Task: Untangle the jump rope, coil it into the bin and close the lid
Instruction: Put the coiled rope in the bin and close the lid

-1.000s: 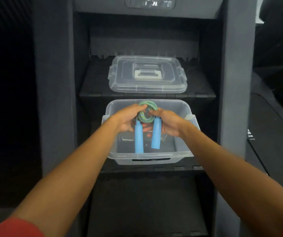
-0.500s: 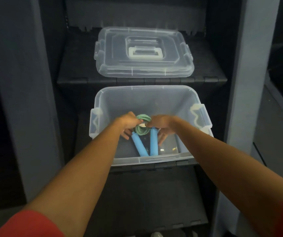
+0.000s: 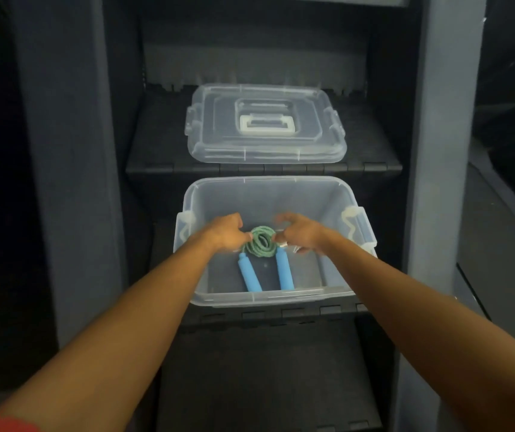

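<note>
The jump rope [image 3: 260, 244] lies inside the clear plastic bin [image 3: 273, 299]. Its green cord is wound into a small coil, and the two blue handles rest on the bin floor pointing toward me. My left hand [image 3: 226, 233] is curled at the coil's left edge, with fingertips pinching the cord. My right hand [image 3: 296, 233] is at the coil's right edge, blurred, with thumb and fingers apart. The clear lid [image 3: 265, 123], with a white handle, lies flat on the shelf above, behind the bin.
The bin stands on a dark shelf [image 3: 281, 313] in a narrow unit between grey uprights [image 3: 440, 182]. White latches [image 3: 354, 227] hang on the bin's short sides. Another dark shelf [image 3: 265, 385] lies below.
The coiled rope went down from above the bin's rim onto the bin floor. The handles have spread apart, and my right hand has loosened. The view moved closer.
</note>
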Action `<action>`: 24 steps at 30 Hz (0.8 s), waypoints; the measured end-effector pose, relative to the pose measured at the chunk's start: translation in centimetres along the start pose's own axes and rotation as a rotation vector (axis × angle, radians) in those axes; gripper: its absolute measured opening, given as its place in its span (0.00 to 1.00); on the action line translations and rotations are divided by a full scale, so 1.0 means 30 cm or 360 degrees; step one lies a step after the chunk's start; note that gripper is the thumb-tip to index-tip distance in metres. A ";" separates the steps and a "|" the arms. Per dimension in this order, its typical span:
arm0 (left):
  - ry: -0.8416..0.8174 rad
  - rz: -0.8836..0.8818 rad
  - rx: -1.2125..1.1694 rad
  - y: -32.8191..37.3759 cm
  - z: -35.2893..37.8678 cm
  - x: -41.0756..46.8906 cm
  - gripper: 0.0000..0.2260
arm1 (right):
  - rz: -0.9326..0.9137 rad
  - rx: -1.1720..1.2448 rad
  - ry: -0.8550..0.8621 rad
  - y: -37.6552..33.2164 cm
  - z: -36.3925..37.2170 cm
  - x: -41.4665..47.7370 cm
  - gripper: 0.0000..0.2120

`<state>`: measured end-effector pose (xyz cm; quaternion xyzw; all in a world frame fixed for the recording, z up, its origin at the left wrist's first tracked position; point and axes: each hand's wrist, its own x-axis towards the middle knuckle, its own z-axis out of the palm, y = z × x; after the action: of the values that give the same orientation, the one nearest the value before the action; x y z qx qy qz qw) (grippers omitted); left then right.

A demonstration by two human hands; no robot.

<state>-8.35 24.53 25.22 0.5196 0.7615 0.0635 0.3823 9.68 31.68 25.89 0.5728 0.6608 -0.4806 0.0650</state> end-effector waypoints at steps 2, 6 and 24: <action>0.0057 0.0026 0.0026 0.002 -0.020 -0.025 0.19 | -0.0101 -0.0038 0.0098 -0.011 -0.008 -0.020 0.28; 0.0166 0.0107 -0.0003 0.036 -0.087 -0.068 0.19 | -0.0328 -0.0138 0.0334 -0.058 -0.055 -0.073 0.25; 0.1059 0.0255 0.0128 0.115 -0.469 0.086 0.29 | -0.0493 -0.0521 0.1020 -0.266 -0.410 0.037 0.37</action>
<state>-15.35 32.49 35.41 0.5431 0.8032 0.2293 0.0861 8.47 42.12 36.17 0.5693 0.7943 -0.1696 -0.1275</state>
